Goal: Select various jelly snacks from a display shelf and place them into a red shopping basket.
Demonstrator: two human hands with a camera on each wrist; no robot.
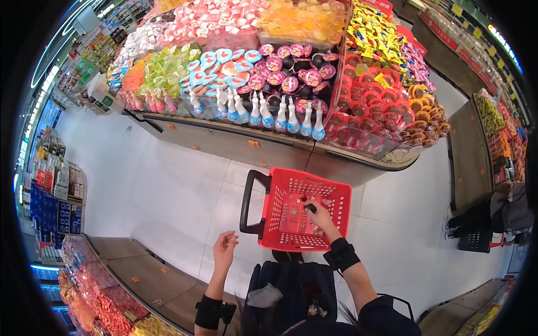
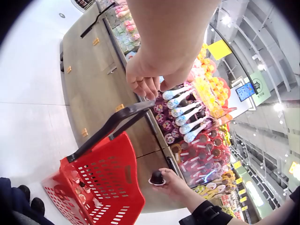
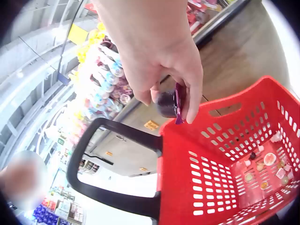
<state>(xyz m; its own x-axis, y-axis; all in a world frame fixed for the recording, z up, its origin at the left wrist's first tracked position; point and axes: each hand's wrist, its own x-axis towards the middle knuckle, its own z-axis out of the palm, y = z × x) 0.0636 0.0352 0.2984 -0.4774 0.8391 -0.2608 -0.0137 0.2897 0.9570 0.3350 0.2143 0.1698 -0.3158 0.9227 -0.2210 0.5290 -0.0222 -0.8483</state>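
My right hand (image 1: 322,218) pinches a small dark jelly cup (image 3: 167,104) with a purple lid between thumb and fingers. In the head view it is over the red shopping basket (image 1: 273,210). Several small jelly cups (image 3: 269,159), pale, red and dark, lie on the basket's floor. The basket's black handle (image 3: 117,197) sticks out to the left in the head view. My left hand (image 1: 225,245) holds nothing; its fingers are loosely bent, left of the basket and near the handle.
Ahead stands a candy counter with bins of purple-lidded jelly cups (image 1: 290,84), a row of white-and-blue bottles (image 1: 268,119) and red-packed sweets (image 1: 367,103). Another sweets counter (image 1: 101,291) is at lower left. A dark basket (image 1: 475,241) is beside a person at right.
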